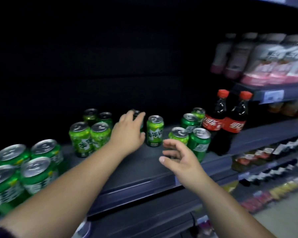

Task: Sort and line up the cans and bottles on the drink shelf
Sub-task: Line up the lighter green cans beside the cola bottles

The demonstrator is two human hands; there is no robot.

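Mid-sort: left hand (127, 129) fingers grip 1 back can (140, 124); right hand (179, 157) hovers, fingers spread. Next, probably draw it into line.

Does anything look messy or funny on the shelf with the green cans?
Yes. One light green can stands alone in the gap, out of any row, and another light green can sits among darker green cans. Nothing looks tipped or spilled.

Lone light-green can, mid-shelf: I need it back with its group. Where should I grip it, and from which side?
Probably best to grip the can round its upright side wall, mid-height, from the front right: the shelf is bare there and the open right hand hovers close by. The left hand crowds its left side.
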